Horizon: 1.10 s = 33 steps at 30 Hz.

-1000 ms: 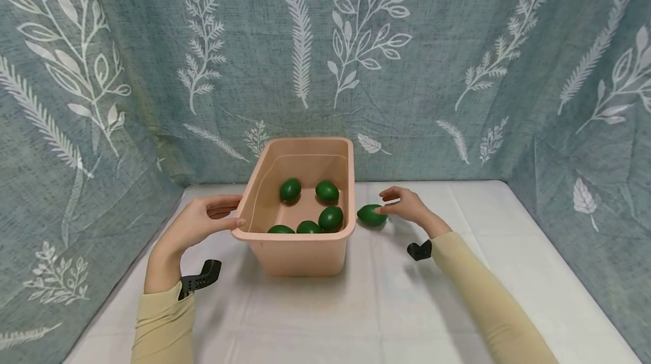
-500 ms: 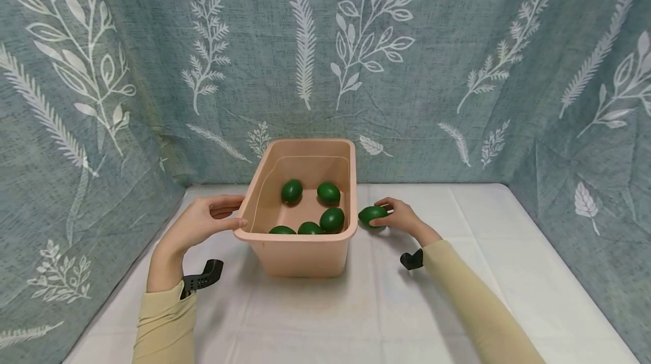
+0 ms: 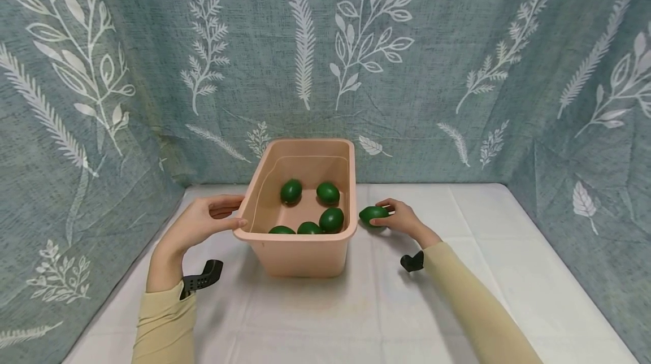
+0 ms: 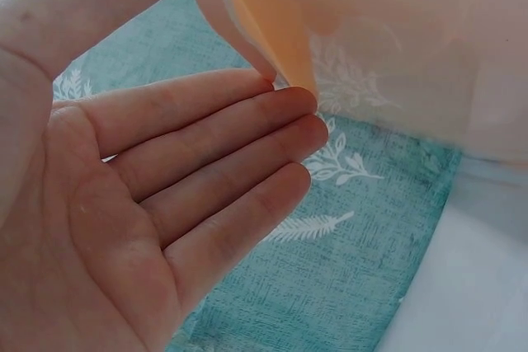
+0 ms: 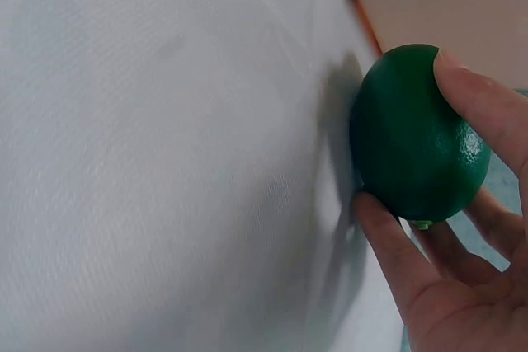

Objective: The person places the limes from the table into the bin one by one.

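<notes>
A peach-coloured plastic bin [image 3: 300, 256] stands at the middle of the table, with several green limes [image 3: 331, 220] inside. At its left rim is my left hand [image 3: 198, 220]; the thumb hooks over the rim while the straight fingers [image 4: 239, 129] bear on it from outside. Right of the bin, my right hand [image 3: 404, 218] grips a single glossy lime [image 5: 417, 133] between thumb and fingers, its small stem end toward the palm. That lime is low at the white cloth, close to the bin's wall; whether it touches the cloth I cannot tell.
A white cloth [image 3: 315, 324] covers the table. Blue-green curtains [image 3: 325, 70] with white leaf prints hang behind and on both sides. A black wrist mount [image 3: 203, 276] sits on the left wrist, another black mount [image 3: 413, 261] on the right.
The right hand has come down and left onto the lime, its fingers closing around it. The left hand keeps its place on the bin's rim. The head view has shifted slightly.
</notes>
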Each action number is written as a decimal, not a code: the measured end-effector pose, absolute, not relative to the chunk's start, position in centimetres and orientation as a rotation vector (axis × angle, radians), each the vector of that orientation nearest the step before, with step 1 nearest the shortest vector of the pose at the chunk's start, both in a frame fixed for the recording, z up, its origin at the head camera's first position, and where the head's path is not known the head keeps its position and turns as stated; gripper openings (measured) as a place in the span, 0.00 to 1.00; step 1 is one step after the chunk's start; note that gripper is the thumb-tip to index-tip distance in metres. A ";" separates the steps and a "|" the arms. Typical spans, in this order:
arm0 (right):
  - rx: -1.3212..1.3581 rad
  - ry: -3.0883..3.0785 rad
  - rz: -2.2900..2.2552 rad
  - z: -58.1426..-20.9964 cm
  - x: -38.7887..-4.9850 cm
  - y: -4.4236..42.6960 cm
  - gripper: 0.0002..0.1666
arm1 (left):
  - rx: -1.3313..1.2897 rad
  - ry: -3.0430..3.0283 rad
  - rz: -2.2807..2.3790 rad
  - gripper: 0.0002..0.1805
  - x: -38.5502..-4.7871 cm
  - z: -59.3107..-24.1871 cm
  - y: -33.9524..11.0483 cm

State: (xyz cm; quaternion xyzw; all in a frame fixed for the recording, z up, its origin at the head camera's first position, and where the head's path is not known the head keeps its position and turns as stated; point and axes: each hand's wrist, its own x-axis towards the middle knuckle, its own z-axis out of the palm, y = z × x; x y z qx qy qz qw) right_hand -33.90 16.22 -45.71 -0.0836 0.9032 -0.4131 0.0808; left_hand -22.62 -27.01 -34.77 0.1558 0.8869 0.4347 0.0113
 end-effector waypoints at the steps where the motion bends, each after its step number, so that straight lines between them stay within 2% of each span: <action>1: -0.247 2.703 -1.237 -45.7 -33.9 16.4 0.35 | 0.485 2.766 1.356 0.35 -22.7 -34.8 -27.0; 10: -0.245 2.703 -1.276 -44.1 -33.5 17.8 0.37 | 0.450 2.758 1.358 0.36 -22.8 -34.9 -27.0; 21: -0.321 2.733 -1.265 -39.9 -33.1 19.0 0.41 | 0.450 2.754 1.370 0.35 -22.8 -34.8 -26.9; 33: -0.423 2.744 -1.273 -35.4 -33.6 18.6 0.41 | 0.473 2.749 1.372 0.34 -22.4 -34.6 -26.8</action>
